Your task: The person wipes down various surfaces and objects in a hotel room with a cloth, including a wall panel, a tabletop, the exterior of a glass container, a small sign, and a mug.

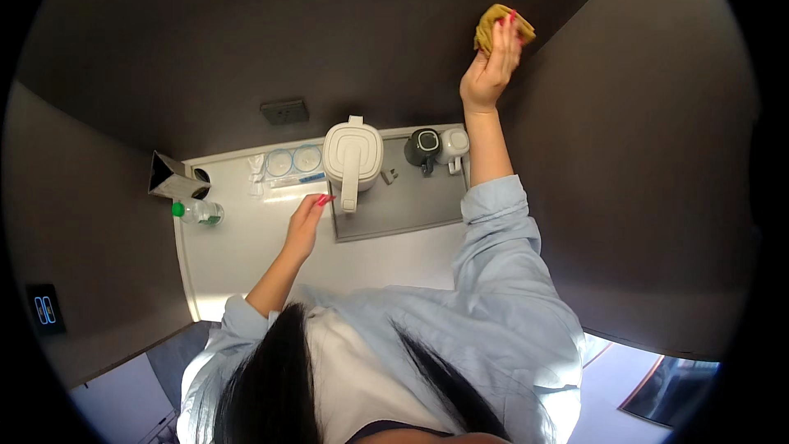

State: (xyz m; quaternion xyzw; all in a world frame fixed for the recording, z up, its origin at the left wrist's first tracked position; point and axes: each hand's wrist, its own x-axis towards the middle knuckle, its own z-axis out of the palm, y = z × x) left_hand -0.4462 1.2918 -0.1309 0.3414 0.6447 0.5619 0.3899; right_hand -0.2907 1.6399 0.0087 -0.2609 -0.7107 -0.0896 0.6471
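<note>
My right hand (490, 77) is raised at the upper right and presses a folded yellow cloth (488, 26) against the dark back wall panel (382, 37), close to the corner with the right side panel. My left hand (303, 225) hovers over the white counter (246, 253), beside the left edge of a grey tray (407, 209). Its fingers are loosely bent and I see nothing in them. Just right of those fingertips, a cream electric kettle (352, 151) stands on the tray with its handle towards me.
On the tray are a small grey plug (389, 176), a dark mug (423, 147) and a white mug (455, 145). Left stand two blue-rimmed glasses (293, 161), a clear bottle with a green cap (200, 212) and an open-topped box (175, 177). A socket (284, 112) projects from the wall.
</note>
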